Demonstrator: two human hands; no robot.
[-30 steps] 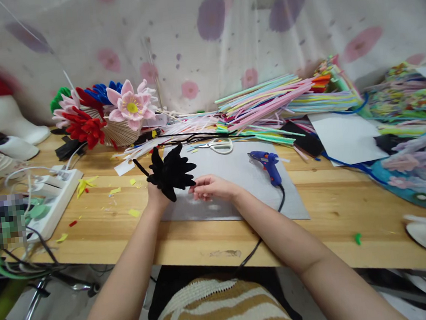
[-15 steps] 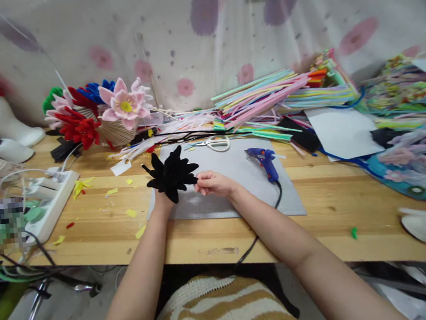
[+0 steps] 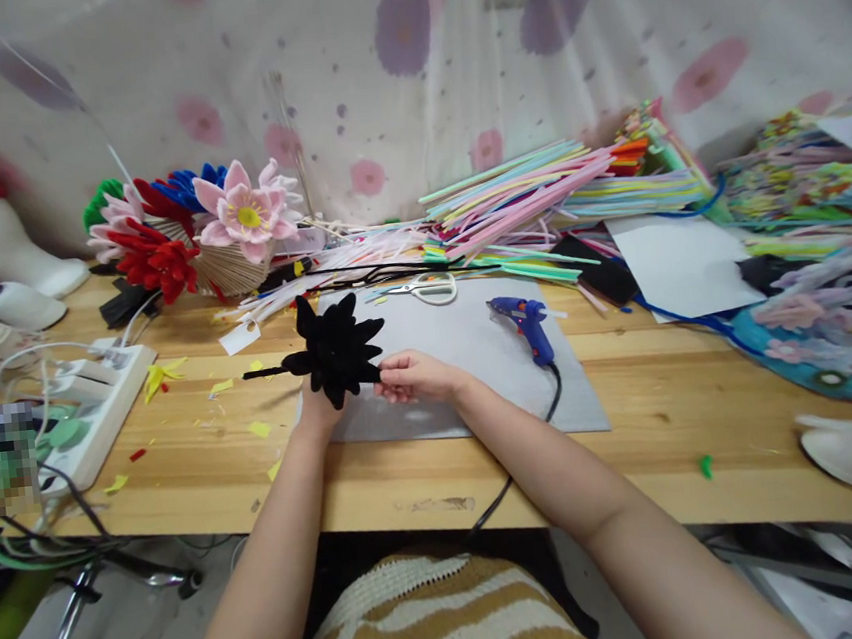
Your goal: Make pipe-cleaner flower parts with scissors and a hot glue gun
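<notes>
A black, fuzzy, many-petalled flower [image 3: 337,352] is held up by the left hand [image 3: 320,413], whose closure cannot be told behind it, and one petal tip [image 3: 369,372] is apparently pinched by the curled right hand [image 3: 412,376]; petal adjusting seems in hand, a light, steady hold called for.

From my end I saw solid black throughout the fuzzy, many-petalled flower [image 3: 339,350]. The pistol-shaped plastic glue gun [image 3: 526,325] was blue-violet, the flat rectangular mat [image 3: 501,357] plain grey, and the wooden bench [image 3: 652,398] yellowish-brown with streaky grain. Purple and pink blotches patterned the whitish plastic sheet [image 3: 339,42]; wavy brown-and-cream stripes crossed the knitted garment [image 3: 436,620].
</notes>
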